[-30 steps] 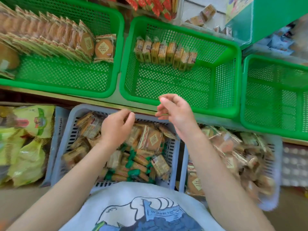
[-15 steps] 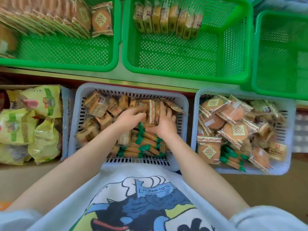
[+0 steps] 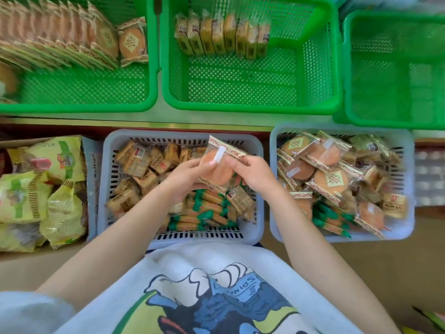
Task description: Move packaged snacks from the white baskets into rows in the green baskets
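item: round cake pkt [image 3: 218, 168], clear crinkly wrap, held over middle white basket [image 3: 258, 189]. left hand [image 3: 186, 178] + right hand [image 3: 252, 174] pinch its sides. prob light, soft, crushable; wrap slippery — grip by sealed edges.

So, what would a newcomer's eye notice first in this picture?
Both hands, left hand and right hand, hold one round cake packet above the middle white basket. Behind it, a green basket holds a short row of biscuits along its far wall.
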Demonstrator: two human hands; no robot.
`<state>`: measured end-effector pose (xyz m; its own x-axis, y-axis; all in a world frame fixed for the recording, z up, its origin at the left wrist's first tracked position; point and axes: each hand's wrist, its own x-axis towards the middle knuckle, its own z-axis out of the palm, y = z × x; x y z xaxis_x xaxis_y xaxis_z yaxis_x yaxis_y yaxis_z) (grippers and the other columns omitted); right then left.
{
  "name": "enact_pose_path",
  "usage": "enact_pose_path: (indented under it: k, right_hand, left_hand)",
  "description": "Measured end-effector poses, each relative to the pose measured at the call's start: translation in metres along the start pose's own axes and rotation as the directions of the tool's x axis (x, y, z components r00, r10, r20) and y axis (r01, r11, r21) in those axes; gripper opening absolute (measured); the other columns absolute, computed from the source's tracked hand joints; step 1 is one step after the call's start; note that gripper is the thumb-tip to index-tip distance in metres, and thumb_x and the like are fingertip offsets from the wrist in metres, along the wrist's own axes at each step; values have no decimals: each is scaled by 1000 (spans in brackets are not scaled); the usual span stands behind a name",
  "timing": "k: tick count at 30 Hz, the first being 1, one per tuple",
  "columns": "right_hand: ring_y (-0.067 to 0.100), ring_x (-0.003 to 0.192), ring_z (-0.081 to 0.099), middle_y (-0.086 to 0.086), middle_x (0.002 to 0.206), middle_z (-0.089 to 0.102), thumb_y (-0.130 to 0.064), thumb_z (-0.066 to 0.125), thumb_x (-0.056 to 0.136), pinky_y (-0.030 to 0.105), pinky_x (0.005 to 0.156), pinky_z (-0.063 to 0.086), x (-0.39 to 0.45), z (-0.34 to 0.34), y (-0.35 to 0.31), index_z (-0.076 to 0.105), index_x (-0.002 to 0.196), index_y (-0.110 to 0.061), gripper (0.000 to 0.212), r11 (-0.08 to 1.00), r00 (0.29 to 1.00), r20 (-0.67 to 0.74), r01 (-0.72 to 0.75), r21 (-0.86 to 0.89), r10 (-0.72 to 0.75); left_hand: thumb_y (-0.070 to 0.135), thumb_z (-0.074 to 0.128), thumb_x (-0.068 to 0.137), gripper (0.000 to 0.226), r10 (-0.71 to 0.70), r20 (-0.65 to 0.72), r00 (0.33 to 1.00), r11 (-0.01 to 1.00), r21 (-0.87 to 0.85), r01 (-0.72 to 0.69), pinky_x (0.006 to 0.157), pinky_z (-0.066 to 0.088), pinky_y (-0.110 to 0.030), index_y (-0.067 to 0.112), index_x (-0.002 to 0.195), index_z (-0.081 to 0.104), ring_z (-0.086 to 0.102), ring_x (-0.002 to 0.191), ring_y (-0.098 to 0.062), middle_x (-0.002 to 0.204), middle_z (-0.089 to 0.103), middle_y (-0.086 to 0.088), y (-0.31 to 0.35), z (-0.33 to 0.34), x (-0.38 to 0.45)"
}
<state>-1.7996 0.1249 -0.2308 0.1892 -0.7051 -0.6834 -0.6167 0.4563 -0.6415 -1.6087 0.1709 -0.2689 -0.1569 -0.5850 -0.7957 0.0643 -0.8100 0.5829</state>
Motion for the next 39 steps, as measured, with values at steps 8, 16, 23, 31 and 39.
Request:
enact_pose_path:
  k: [8, 16, 23, 31, 39]
  right_hand:
    - [31, 135, 44, 7, 148, 48, -40, 76, 86, 49, 105, 44, 59, 20, 32, 37, 150, -18, 79, 907, 951, -307, -165, -388, 41]
    - [21, 89, 63, 4, 103, 71, -32, 61, 99, 31, 74, 48, 39, 11, 8, 70, 116, -11, 28, 969, 896, -443, -102, -226, -9]
    - [21, 77, 65, 8, 100, 75, -33, 69, 93, 28, 53, 47, -16, 22, -53, 68, 102, -15, 20, 956, 944, -328, 58, 288, 42]
    - [18, 81, 65, 4, 101, 69, -30, 75, 88, 39, 73, 55, -26, 88, -106, 49, 107, -25, 32, 962, 950, -213, 253, 100, -228]
    - [1, 95, 60, -5, 114, 62, -48, 48, 102, 12, 67, 47, -3, 169, -188, 45, 129, -24, 37, 983, 988, 93, 110, 147, -125]
  left_hand:
    - [23, 64, 97, 40, -130, -154, 980, 952, -295, 80, 69, 59, -29, 7, 132, 55, 70, 100, -21, 117, 71, -10, -27, -30, -6]
    - [16, 66, 95, 45, -81, -167, 983, 922, -387, 10, 71, 60, -34, 16, 137, 51, 67, 110, -27, 128, 65, -10, -38, -50, -24]
    - [41, 64, 94, 45, -54, -123, 991, 894, -448, -6, 70, 61, -36, 20, 132, 52, 63, 114, -32, 129, 61, -13, -4, -49, -47]
    - [46, 74, 85, 49, 158, -232, 960, 900, -365, -237, 100, 51, -52, 22, 125, 58, 70, 106, -24, 115, 74, -3, 27, -82, -76]
    - [53, 60, 80, 49, 274, -322, 906, 905, -233, -356, 99, 52, -46, 27, 121, 61, 70, 105, -21, 117, 71, -2, 52, -164, -100]
